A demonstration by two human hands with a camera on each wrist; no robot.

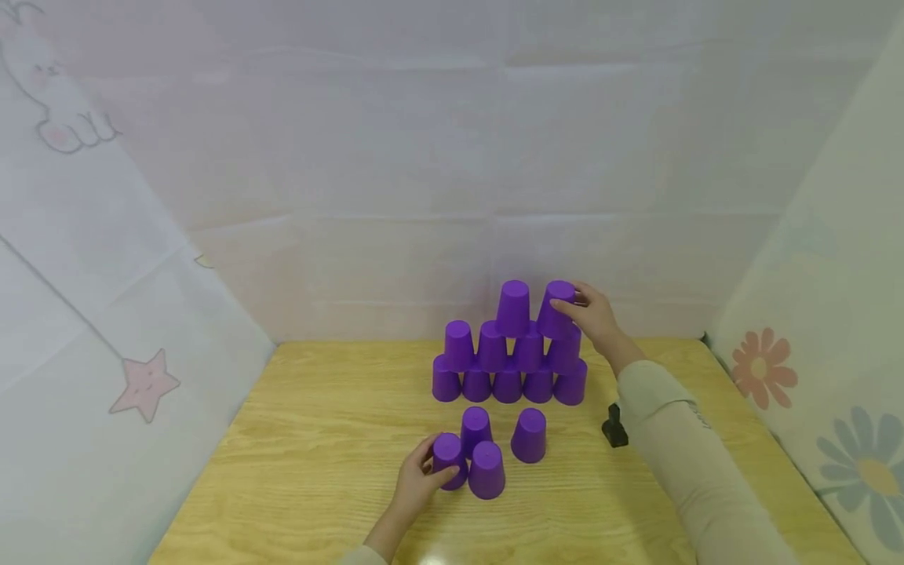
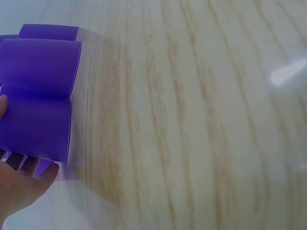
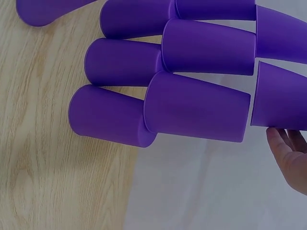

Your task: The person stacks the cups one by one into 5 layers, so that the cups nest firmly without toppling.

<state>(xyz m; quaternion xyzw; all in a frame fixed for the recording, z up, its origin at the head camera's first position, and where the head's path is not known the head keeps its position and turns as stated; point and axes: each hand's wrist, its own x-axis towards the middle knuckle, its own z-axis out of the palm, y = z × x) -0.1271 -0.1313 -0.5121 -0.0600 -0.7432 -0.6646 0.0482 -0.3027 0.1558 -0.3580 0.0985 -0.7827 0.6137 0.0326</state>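
Upside-down purple cups form a stacked pyramid, its bottom row [image 1: 507,387] standing on the table and a second row [image 1: 492,347] on top. One cup [image 1: 514,308] sits on the second row. Beside it, my right hand [image 1: 596,318] grips another upside-down cup [image 1: 556,310] at the third level. In the right wrist view a thin gap shows between this held cup [image 3: 280,98] and the second-row cup [image 3: 199,108] below. Lower down, my left hand [image 1: 417,482] holds a cup [image 1: 449,459] by its sides, close against two neighbouring cups [image 1: 487,471]. Its fingers [image 2: 43,179] curl around the wall.
A lone upside-down cup [image 1: 529,435] stands between the front group and the pyramid. Right of the pyramid, near my right sleeve, lies a small black object [image 1: 614,428]. Patterned cloth walls [image 1: 395,157] enclose the wooden table [image 1: 318,424] at the back and sides.
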